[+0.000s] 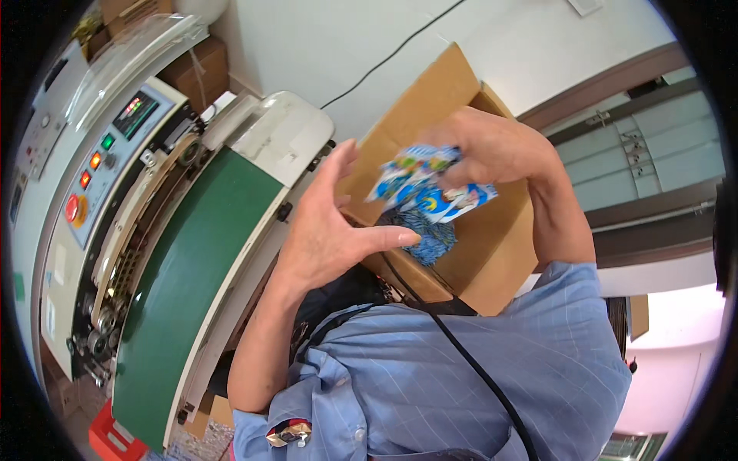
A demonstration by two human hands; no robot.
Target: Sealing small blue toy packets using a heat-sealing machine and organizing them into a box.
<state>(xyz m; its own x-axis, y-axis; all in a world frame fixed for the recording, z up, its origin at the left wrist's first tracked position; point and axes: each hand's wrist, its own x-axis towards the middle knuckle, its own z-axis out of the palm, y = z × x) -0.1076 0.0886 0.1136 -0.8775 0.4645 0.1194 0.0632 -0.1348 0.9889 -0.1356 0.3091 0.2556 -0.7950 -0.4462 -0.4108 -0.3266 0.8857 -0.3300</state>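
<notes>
Over an open cardboard box (492,265), my right hand (496,146) is closed around a few small blue-and-white printed packets (450,201), slightly blurred by motion. Below them, inside the box, lies a heap of blue patterned packets (432,244). My left hand (323,227) is at the left side of the box with its thumb stretched out and its fingers apart; nothing shows in it. The right fingertips are partly hidden by the hand and the packets.
To my left runs a machine with a green conveyor belt (184,276) and a control panel (115,157) with lit buttons and a red knob. A black cable (480,369) hangs across my shirt. A red bin (114,434) stands below the belt; a white wall (523,38) is behind the box.
</notes>
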